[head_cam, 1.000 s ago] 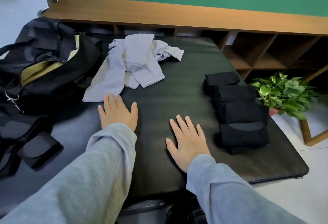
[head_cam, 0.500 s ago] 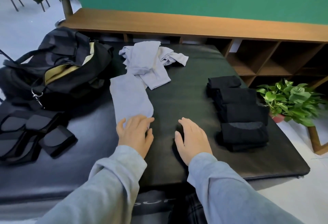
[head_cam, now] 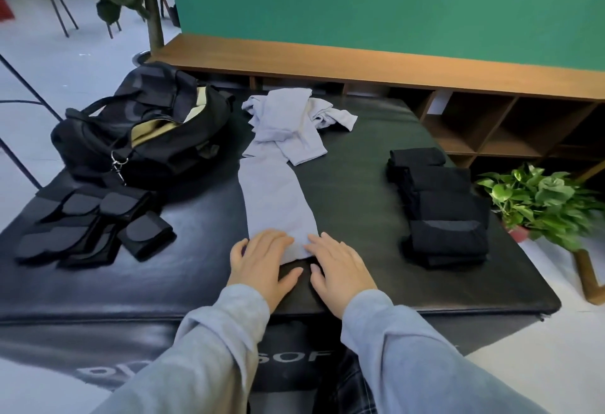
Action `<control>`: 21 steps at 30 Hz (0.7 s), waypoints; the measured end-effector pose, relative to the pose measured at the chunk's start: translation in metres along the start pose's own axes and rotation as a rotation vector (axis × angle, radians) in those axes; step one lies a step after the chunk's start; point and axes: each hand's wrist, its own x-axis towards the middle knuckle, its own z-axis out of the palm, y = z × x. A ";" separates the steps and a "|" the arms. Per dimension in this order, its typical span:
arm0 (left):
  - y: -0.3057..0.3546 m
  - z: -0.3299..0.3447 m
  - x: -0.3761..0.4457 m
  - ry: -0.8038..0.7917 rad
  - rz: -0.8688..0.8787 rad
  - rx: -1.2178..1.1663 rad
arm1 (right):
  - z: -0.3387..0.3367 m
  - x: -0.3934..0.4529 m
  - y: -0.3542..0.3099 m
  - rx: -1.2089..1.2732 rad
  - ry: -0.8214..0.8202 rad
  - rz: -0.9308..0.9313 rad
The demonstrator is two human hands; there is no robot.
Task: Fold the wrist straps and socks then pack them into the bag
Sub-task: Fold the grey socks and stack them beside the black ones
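Grey sock (head_cam: 276,204), 2 hands (head_cam: 262,259) pressing

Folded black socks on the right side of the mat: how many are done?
4, in an overlapping row: farthest, second, third, nearest. Overlap may hide more.

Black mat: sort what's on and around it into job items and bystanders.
Job: grey sock under both hands (left hand, right hand); grey sock pile; folded black socks; wrist straps; open black bag.
Bystanders: potted plant; wooden shelf; tree trunk.
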 end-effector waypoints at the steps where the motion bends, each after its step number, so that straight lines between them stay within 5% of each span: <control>1: -0.005 -0.001 -0.001 -0.011 -0.017 0.004 | -0.001 -0.001 -0.001 0.018 -0.018 0.014; 6: -0.014 -0.008 -0.003 -0.022 -0.116 -0.203 | -0.005 0.001 -0.009 0.011 -0.038 -0.012; 16: -0.013 0.004 -0.011 0.127 -0.007 -0.204 | 0.000 0.009 -0.008 -0.036 0.021 -0.065; 21: -0.007 -0.004 -0.016 0.071 0.001 -0.244 | -0.003 0.001 -0.008 0.044 0.101 0.000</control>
